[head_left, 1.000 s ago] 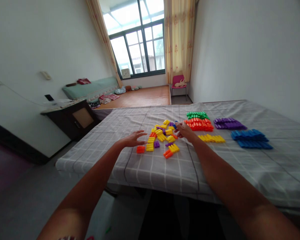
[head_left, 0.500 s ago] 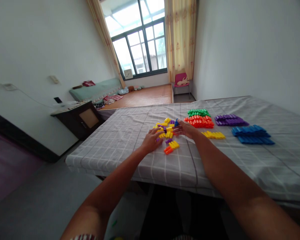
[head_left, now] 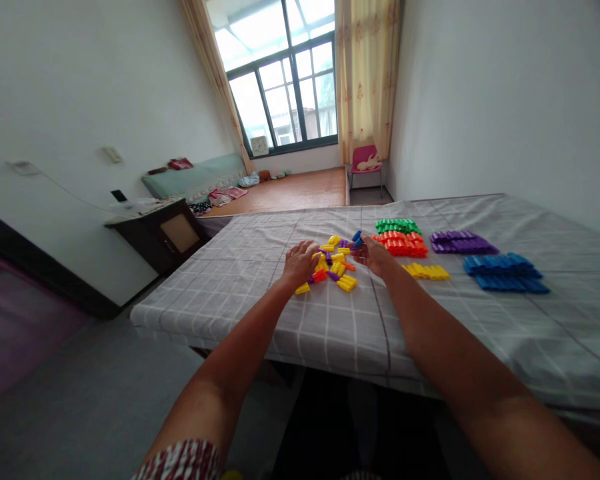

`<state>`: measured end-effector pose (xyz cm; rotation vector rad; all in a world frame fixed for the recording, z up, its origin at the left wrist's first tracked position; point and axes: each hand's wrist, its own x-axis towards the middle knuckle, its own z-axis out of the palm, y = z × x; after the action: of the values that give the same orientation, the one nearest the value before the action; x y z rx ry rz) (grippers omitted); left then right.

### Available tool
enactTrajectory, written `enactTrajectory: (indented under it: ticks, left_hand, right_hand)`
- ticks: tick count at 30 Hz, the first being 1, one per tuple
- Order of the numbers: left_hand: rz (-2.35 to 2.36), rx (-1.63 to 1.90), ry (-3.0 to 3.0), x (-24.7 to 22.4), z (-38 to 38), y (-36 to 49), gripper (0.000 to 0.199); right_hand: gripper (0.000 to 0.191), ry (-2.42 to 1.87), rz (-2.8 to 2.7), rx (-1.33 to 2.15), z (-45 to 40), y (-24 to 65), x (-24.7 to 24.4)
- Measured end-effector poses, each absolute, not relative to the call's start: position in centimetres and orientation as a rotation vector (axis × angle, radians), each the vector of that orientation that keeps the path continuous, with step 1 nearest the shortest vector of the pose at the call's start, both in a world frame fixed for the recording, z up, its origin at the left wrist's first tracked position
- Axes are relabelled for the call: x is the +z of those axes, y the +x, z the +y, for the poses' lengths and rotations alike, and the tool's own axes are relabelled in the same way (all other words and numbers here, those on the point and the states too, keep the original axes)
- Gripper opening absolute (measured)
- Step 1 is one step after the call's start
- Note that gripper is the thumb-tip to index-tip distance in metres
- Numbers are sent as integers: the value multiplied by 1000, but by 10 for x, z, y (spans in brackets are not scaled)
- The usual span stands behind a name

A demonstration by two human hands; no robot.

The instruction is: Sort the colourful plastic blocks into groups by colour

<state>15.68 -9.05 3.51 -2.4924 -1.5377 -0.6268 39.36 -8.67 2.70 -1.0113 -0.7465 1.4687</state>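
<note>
Mixed small plastic pieces, mostly yellow point(head_left: 338, 269) with some purple and orange, lie in a loose pile on the checked cloth. My left hand point(head_left: 300, 263) rests at the left side of this pile, fingers spread and bent over it, with nothing visible in its grasp. On the pile's right side, my right hand point(head_left: 373, 255) pinches a blue plastic piece point(head_left: 358, 237) between thumb and fingers. Just beyond that hand are lined-up orange pieces point(head_left: 403, 244) and green pieces point(head_left: 398, 227). A short row of yellow pieces point(head_left: 426, 272) lies right of my right wrist.
Purple pieces point(head_left: 463, 242) and blue pieces point(head_left: 505, 272) lie in rows farther right on the grey checked cloth point(head_left: 220, 293). A dark cabinet point(head_left: 155, 233) stands left of the covered surface. Behind are a wooden bed point(head_left: 300, 190) and a pink chair point(head_left: 365, 160).
My left hand has shifted slightly left and away, and several yellow, orange and purple pieces near it have moved. The blue piece in my right hand is raised a little and shows more.
</note>
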Motion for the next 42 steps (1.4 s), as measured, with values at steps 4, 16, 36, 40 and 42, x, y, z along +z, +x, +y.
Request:
enactTrajectory:
  ticks: [4,16,36,40,42]
  left_hand:
    - [-1847,-796,-2385,29,-65,131,38]
    - [-2233,-1099,-2346,-2,-45,106,49]
    - [-2200,-864,-2439,3,-36,102,49]
    - [-2210,-843,-2440,3,-37,103,48]
    - [-2216,-867,-2443,4,-40,103,48]
  right_hand:
    - [30,-933,-801,1621,-86,393,21]
    - [42,-895,-1219,1374,-88,388,0]
    - [51,-1748,-1178,-39,-238,648,14]
    - [46,-1890,-1390,-33,-250,680,-1]
    - [44,-1955,-1455,-21,-249,681,-7]
